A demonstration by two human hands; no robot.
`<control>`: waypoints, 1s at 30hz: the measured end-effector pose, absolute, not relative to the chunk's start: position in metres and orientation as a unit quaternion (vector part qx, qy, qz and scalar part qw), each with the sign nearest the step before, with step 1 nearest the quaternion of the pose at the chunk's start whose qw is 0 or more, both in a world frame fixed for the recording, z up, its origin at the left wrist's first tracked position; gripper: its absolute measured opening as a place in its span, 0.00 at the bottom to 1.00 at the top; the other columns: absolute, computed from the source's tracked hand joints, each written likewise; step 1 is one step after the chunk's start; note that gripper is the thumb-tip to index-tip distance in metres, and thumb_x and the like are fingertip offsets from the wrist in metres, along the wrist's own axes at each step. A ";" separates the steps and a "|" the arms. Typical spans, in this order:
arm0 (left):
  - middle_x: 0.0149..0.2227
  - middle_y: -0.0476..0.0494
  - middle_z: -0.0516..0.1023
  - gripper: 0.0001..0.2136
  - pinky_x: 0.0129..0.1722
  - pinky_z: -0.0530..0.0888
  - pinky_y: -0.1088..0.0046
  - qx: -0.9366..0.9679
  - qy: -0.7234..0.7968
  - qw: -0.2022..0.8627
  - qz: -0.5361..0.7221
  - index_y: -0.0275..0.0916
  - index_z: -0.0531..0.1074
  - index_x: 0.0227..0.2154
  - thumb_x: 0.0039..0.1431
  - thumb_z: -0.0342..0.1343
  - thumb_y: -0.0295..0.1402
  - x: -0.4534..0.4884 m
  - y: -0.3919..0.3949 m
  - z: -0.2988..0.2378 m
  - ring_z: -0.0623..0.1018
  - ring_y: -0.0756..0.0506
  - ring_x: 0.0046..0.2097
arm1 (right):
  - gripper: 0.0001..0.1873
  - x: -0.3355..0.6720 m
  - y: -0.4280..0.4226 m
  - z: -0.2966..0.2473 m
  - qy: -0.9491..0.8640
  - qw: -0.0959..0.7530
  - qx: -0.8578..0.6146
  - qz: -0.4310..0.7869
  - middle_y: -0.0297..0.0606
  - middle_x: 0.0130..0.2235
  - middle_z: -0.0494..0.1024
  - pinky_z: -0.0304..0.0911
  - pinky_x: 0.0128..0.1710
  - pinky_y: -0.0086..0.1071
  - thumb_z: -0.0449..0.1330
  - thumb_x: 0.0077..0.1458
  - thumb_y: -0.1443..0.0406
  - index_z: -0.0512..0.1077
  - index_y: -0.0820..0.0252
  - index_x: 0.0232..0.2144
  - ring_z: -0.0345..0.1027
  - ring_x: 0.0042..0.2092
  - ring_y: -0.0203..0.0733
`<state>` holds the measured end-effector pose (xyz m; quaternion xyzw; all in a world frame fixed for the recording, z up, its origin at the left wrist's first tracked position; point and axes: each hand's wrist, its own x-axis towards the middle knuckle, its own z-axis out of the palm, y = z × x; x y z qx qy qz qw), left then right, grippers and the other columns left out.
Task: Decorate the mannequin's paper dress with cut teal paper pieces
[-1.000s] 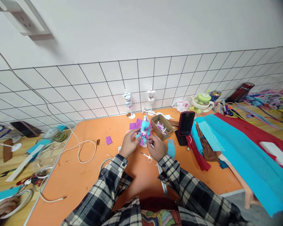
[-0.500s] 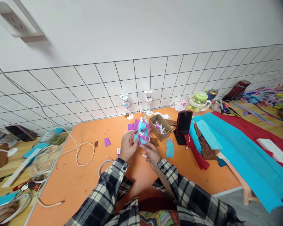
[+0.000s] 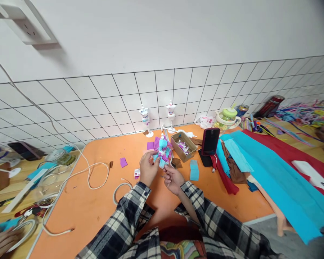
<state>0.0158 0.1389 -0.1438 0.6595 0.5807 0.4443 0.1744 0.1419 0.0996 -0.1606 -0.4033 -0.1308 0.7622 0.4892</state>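
Observation:
A miniature dress form wears a blue and purple crepe-paper dress in front of me. My left hand pinches the left side of its frilled skirt between thumb and fingers. At the skirt's lower right, my right hand is closed, its fingertips at the hem. A small thin tool pokes out to the left from my right fingers; its kind is too small to make out. Purple paper lies behind the dress. Close by on the right is a cardboard box with small purple and white pieces.
Two more miniature dress forms stand by the tiled wall. A phone leans upright right of the box. Tape roll and white cable lie left. Blue paper sheets cover the right side. Another person's hand is at lower left.
My right hand has turned slightly, and the thin tool in it shows less than before. My left hand keeps its hold on the skirt. The view has shifted slightly.

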 end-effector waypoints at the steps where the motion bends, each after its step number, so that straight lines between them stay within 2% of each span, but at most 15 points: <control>1: 0.42 0.43 0.76 0.08 0.51 0.68 0.61 0.652 0.586 0.171 0.450 0.41 0.71 0.38 0.54 0.56 0.32 0.017 0.138 -0.143 0.74 0.42 0.48 | 0.17 0.141 0.100 -0.161 -0.134 0.497 -0.405 0.756 0.26 0.26 0.67 0.42 0.14 0.20 0.68 0.39 0.58 0.65 0.57 0.29 0.48 0.18 0.24; 3: 0.40 0.43 0.75 0.06 0.48 0.69 0.62 0.634 0.599 0.168 0.459 0.40 0.70 0.35 0.53 0.57 0.33 0.018 0.138 -0.141 0.74 0.42 0.45 | 0.20 0.139 0.102 -0.162 -0.141 0.513 -0.414 0.738 0.25 0.27 0.68 0.42 0.15 0.20 0.69 0.36 0.57 0.65 0.57 0.30 0.48 0.19 0.24; 7: 0.26 0.51 0.72 0.05 0.31 0.71 0.72 0.613 0.609 0.211 0.458 0.40 0.69 0.32 0.54 0.56 0.34 0.020 0.138 -0.142 0.73 0.48 0.29 | 0.23 0.134 0.104 -0.169 -0.149 0.539 -0.447 0.698 0.25 0.26 0.68 0.42 0.14 0.20 0.71 0.33 0.57 0.65 0.57 0.30 0.48 0.18 0.23; 9: 0.24 0.53 0.72 0.05 0.28 0.70 0.75 0.606 0.608 0.238 0.455 0.40 0.70 0.32 0.54 0.55 0.35 0.020 0.137 -0.143 0.72 0.50 0.26 | 0.23 0.132 0.103 -0.173 -0.155 0.541 -0.458 0.689 0.24 0.25 0.67 0.41 0.14 0.20 0.71 0.33 0.56 0.65 0.57 0.29 0.48 0.18 0.23; 16: 0.25 0.49 0.78 0.06 0.28 0.72 0.74 0.581 0.613 0.296 0.445 0.39 0.74 0.28 0.52 0.56 0.35 0.018 0.134 -0.140 0.77 0.48 0.28 | 0.22 0.135 0.091 -0.186 -0.183 0.522 -0.468 0.689 0.25 0.25 0.67 0.43 0.14 0.21 0.70 0.33 0.55 0.67 0.59 0.28 0.49 0.18 0.24; 22: 0.29 0.46 0.81 0.08 0.32 0.74 0.72 0.572 0.613 0.311 0.448 0.39 0.77 0.31 0.53 0.56 0.36 0.010 0.132 -0.144 0.79 0.46 0.32 | 0.21 0.144 0.068 -0.216 -0.194 0.464 -0.524 0.688 0.28 0.25 0.69 0.41 0.12 0.20 0.70 0.32 0.55 0.71 0.60 0.28 0.50 0.17 0.23; 26: 0.29 0.45 0.81 0.09 0.31 0.74 0.72 0.568 0.613 0.314 0.450 0.38 0.77 0.32 0.53 0.56 0.37 0.003 0.129 -0.151 0.79 0.46 0.31 | 0.17 0.146 0.057 -0.231 -0.209 0.433 -0.569 0.668 0.29 0.25 0.69 0.40 0.11 0.19 0.69 0.34 0.58 0.73 0.60 0.29 0.51 0.15 0.23; 30: 0.28 0.45 0.81 0.10 0.29 0.75 0.71 0.572 0.612 0.305 0.453 0.38 0.76 0.33 0.54 0.55 0.38 -0.004 0.127 -0.154 0.79 0.46 0.29 | 0.13 0.145 0.050 -0.232 -0.254 0.416 -0.578 0.655 0.32 0.27 0.71 0.45 0.11 0.20 0.67 0.39 0.60 0.75 0.59 0.30 0.57 0.16 0.26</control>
